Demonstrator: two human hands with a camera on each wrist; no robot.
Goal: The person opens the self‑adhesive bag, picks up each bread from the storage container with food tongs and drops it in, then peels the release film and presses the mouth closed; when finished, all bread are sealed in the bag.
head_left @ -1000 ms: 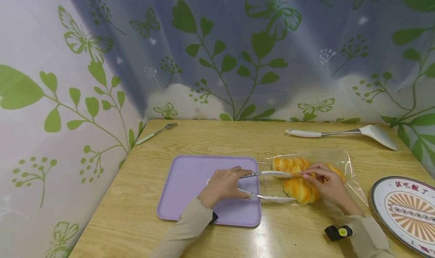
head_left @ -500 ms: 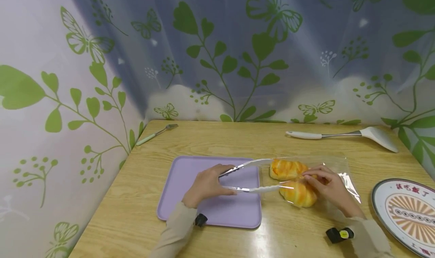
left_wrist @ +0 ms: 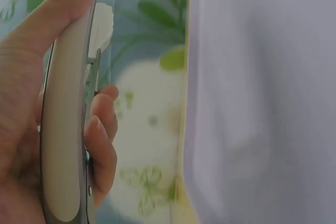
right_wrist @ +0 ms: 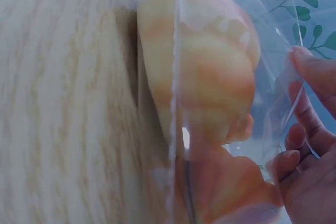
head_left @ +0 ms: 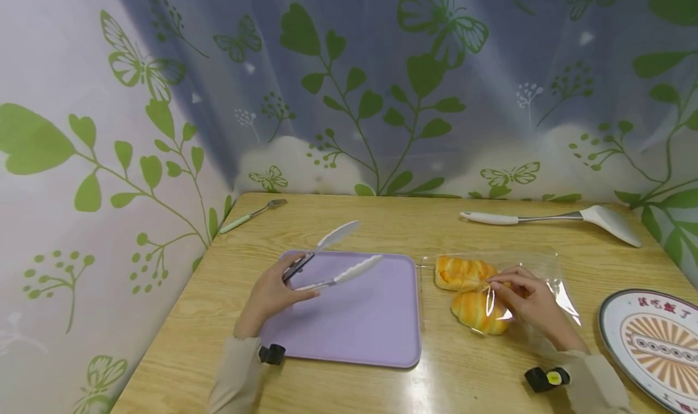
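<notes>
My left hand (head_left: 269,296) grips a pair of tongs (head_left: 357,269) above the left side of a purple tray (head_left: 349,323). The tongs' white scalloped tips are spread apart with nothing between them. In the left wrist view, the thumb lies along the pale tongs handle (left_wrist: 65,119), the other fingers behind it. To the tray's right lies a clear plastic bag (head_left: 545,271) with golden bread rolls (head_left: 480,312) inside. The right hand (head_left: 529,302) pinches the bag's film over the rolls. In the right wrist view, thumb and fingertips hold the film raised beside a roll (right_wrist: 210,72).
A green-handled fork (head_left: 245,217) lies at the back left of the wooden table. A spatula-like utensil with a white handle (head_left: 491,218) lies at the back right. A round patterned plate (head_left: 613,323) stands at the right edge. Printed curtains close off the back and left.
The left hand has drawn the tongs leftward, away from the bread rolls and out over the tray; their tips now point up and away. The right hand stays at the bag.
</notes>
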